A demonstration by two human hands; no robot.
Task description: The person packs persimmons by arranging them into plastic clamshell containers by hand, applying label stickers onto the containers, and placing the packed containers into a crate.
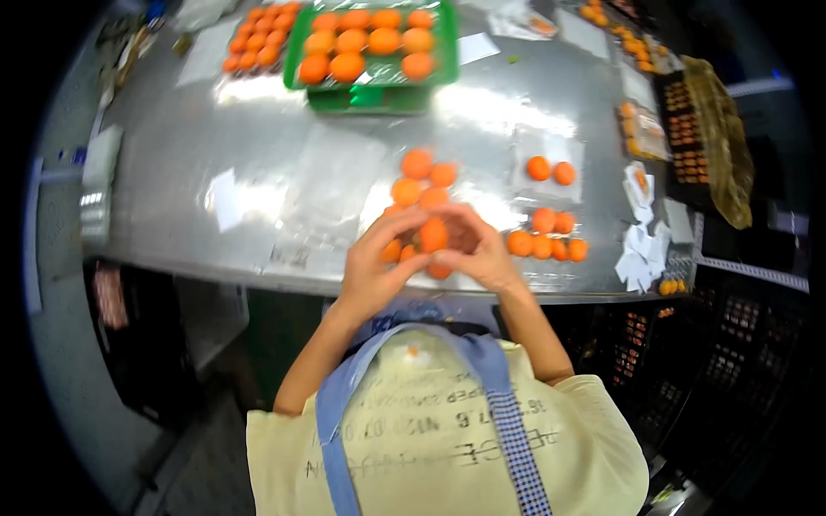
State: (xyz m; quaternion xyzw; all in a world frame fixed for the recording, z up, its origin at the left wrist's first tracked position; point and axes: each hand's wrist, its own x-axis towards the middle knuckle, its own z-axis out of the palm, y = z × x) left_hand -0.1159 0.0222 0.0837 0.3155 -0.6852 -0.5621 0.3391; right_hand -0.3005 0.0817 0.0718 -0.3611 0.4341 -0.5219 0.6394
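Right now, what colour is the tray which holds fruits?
The tray is green, in the head view.

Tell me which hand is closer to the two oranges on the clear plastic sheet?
Right. The two oranges are ahead and to the right of the right hand; the left hand is farther off to the left.

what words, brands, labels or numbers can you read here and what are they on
Yellow shirt: rows of dark letters and digits, too distorted and blurred to quote surely.
Clear pack of orange fruit, right side of table: pale label, any print too small to read.
No other word, brand, number or sign is readable.
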